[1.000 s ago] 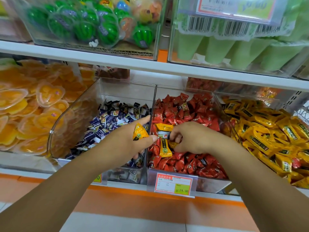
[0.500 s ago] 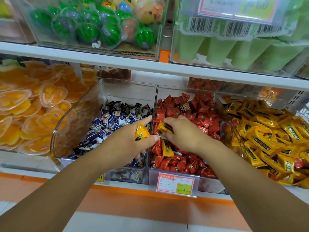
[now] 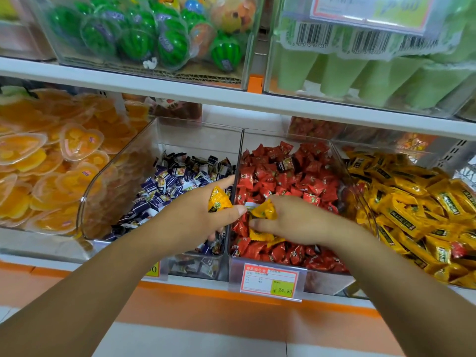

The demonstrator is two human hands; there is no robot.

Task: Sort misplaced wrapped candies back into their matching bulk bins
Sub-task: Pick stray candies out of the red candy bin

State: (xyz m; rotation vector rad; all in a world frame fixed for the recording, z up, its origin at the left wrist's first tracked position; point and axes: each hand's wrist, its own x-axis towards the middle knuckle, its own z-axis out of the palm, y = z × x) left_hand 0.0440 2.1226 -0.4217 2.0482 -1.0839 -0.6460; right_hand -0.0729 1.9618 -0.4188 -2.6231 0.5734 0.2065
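My left hand (image 3: 195, 217) hovers over the wall between two clear bins and pinches a yellow wrapped candy (image 3: 218, 200) between thumb and forefinger. My right hand (image 3: 296, 220) lies in the red candy bin (image 3: 283, 181) and pinches another yellow candy (image 3: 264, 209) lifted off the red pile. A third yellow candy (image 3: 260, 235) lies among the red ones just below that hand. The yellow candy bin (image 3: 417, 202) stands to the right. The blue and white candy bin (image 3: 177, 181) sits under my left hand.
Heart-shaped orange jelly cups (image 3: 38, 163) fill the bin at far left. A white shelf (image 3: 231, 99) above carries watermelon-shaped sweets (image 3: 139, 39) and green tubes (image 3: 360, 76). A price tag (image 3: 270, 280) hangs on the red bin's front.
My right hand has moved up and left in the red bin and lifted a yellow candy off the pile. My left hand has kept its candy and barely moved.
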